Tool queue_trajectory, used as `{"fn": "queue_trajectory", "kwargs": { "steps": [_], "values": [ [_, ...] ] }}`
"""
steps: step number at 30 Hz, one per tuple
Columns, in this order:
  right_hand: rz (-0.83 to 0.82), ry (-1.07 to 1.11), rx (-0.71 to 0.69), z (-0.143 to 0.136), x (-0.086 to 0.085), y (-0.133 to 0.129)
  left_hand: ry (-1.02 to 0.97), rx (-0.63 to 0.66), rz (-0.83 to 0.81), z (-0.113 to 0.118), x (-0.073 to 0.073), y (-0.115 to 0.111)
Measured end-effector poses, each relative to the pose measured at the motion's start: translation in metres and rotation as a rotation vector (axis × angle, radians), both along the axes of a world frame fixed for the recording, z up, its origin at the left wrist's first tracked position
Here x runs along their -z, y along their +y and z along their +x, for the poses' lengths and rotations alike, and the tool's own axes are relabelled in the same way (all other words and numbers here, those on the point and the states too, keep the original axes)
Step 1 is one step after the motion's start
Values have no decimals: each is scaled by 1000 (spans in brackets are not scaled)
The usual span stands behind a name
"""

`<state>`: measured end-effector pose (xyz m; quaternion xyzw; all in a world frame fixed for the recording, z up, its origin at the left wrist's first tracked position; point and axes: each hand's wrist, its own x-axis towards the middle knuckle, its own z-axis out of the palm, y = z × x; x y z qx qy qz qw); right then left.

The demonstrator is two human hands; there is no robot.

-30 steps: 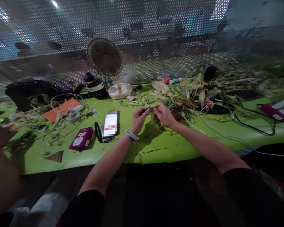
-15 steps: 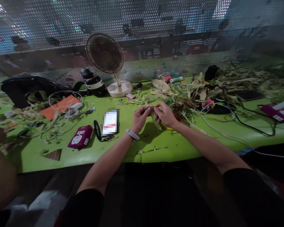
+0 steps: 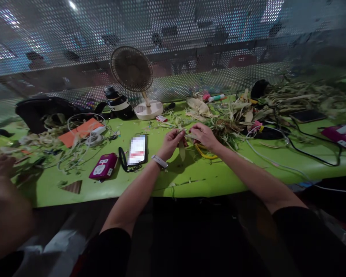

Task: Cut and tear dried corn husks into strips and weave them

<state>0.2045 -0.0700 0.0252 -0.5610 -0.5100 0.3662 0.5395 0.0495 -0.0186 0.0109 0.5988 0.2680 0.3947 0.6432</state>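
Observation:
My left hand (image 3: 170,144), with a pale band on its wrist, is closed in a pinch on a pale green corn husk strip (image 3: 182,153) that hangs down over the table. Close beside it, my right hand (image 3: 204,136) pinches another piece of husk (image 3: 192,135), its fingertips almost meeting the left ones. The fingers partly hide both pieces. A yellow loop (image 3: 205,154), perhaps a tool handle, lies under my right hand. Behind the hands spreads a heap of dry husks (image 3: 198,106) and leafy scraps.
On the green table (image 3: 150,188) stand a fan (image 3: 148,110) and a dark bottle (image 3: 119,105). A phone (image 3: 137,150), a purple pack (image 3: 103,166) and an orange sheet (image 3: 80,132) lie left. White cable (image 3: 276,163) runs right. Another person's arm (image 3: 8,200) reaches in at left.
The husk strip now hangs straighter below my left hand, and my hands are slightly farther apart. More of the yellow loop shows. The whole view has shifted a little.

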Motion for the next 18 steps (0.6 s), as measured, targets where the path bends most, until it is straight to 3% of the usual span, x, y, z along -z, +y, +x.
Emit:
{"fn": "queue_trajectory", "kwargs": {
  "steps": [4,6,11,18],
  "values": [
    [-211,88,-190,0,-5,-1,75,-2,87,-2,0,1],
    [-240,93,-241,1,-5,0,81,-2,81,-2,0,2],
    [-110,43,-207,6,-1,2,50,10,-15,-1,-1,2],
    [15,47,-207,9,6,7,-10,-55,-13,0,-2,1]
  ]
}}
